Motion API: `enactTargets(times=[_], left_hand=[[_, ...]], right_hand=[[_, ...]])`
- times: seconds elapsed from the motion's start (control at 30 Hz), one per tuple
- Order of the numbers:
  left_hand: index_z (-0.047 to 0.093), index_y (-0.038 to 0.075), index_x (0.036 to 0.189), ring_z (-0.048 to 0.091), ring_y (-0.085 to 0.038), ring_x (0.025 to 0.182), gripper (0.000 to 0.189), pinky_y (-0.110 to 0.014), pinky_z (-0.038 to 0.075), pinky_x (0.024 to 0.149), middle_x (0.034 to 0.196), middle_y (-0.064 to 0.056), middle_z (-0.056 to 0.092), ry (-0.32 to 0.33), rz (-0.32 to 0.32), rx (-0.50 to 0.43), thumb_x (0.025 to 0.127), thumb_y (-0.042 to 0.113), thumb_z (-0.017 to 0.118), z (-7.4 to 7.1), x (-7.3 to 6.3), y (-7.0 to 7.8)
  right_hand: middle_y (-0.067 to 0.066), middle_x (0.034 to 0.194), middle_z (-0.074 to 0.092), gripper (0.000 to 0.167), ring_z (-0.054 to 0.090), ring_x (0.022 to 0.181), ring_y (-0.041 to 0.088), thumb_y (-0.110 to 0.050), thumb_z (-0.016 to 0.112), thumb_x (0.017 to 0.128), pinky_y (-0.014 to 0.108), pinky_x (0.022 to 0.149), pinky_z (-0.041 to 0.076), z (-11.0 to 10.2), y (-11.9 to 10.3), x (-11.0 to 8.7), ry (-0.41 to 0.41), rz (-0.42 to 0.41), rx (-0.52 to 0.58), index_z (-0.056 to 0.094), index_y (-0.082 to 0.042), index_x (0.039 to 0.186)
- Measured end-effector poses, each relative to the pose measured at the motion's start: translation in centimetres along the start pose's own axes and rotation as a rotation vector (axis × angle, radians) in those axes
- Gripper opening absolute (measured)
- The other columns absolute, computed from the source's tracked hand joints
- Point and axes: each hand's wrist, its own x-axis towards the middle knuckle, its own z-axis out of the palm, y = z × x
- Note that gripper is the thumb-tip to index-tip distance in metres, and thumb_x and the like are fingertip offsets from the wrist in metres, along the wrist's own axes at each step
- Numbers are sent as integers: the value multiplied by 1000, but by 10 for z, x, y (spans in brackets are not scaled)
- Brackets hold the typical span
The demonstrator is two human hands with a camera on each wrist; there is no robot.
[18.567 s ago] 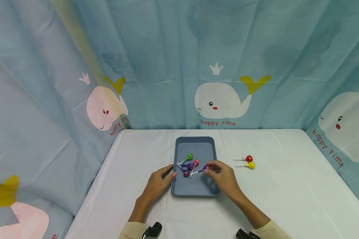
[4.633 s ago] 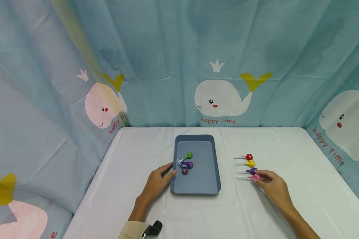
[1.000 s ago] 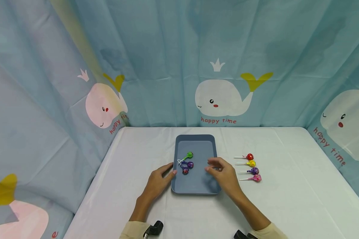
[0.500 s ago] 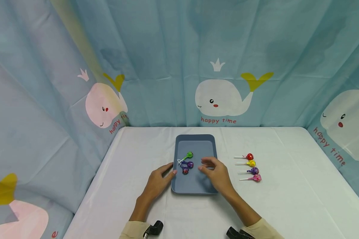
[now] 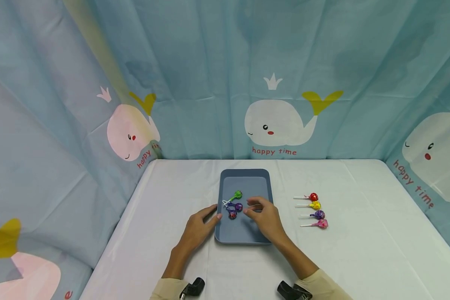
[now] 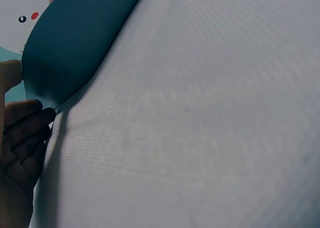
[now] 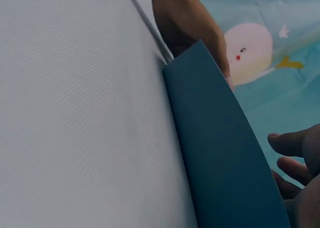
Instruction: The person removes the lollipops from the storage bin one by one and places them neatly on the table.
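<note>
My left hand [image 5: 196, 230] grips the left side of a blue-grey tray [image 5: 247, 183], thumb over the rim and fingers along the outer wall. In the tray lie a green lollipop [image 5: 238, 194] and two purple lollipops, one [image 5: 238, 207] beside the green one and one [image 5: 232, 214] nearer me, their white sticks crossing at the left. My right hand [image 5: 266, 218] hovers over the tray's right half, thumb and fingers apart and holding nothing, fingertips just right of the purple candies. In the right wrist view its fingers [image 7: 295, 143] show past the tray wall [image 7: 220, 138].
Right of the tray, a column of lollipops lies on the white tablecloth [image 5: 360, 250]: red [image 5: 313, 197], yellow [image 5: 315, 205], purple [image 5: 319, 214] and pink [image 5: 322, 223], sticks pointing left. A blue curtain [image 5: 195, 83] with whale prints hangs behind the table.
Since the earliest frame, a purple and a pink lollipop have gone from the tray into the right-hand column. Over the last second my right hand moved left across the tray; the left stayed put.
</note>
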Motion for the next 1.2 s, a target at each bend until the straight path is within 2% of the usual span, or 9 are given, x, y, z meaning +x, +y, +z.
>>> enactTargets(times=[0.3, 0.63, 0.93, 1.2], left_hand=[[62, 23, 151, 50, -33, 149, 63, -55, 38, 126, 154, -3, 60, 6, 6, 2, 99, 57, 70, 0, 0, 0], [62, 23, 151, 50, -33, 149, 64, -55, 38, 126, 155, -3, 60, 3, 0, 4, 99, 59, 68, 1, 0, -2], [62, 24, 151, 50, -32, 149, 63, -55, 38, 126, 154, -3, 60, 3, 4, -7, 99, 59, 69, 1, 0, -1], [63, 25, 150, 51, -32, 148, 62, -55, 38, 126, 153, -2, 61, 12, 1, -9, 98, 59, 69, 2, 0, -1]], right_hand=[[12, 115, 77, 34, 74, 99, 22, -13, 85, 90, 26, 74, 60, 12, 3, 9, -1, -11, -37, 75, -4, 122], [9, 106, 77, 31, 72, 96, 21, -11, 84, 91, 32, 80, 60, 20, 6, 15, -16, -24, -81, 75, -1, 119], [10, 104, 77, 31, 71, 94, 21, -9, 85, 90, 30, 76, 60, 25, 7, 22, -47, -8, -97, 75, 1, 118], [6, 92, 74, 27, 65, 85, 16, -8, 87, 87, 27, 73, 55, 27, 6, 26, -46, -13, -134, 77, 0, 112]])
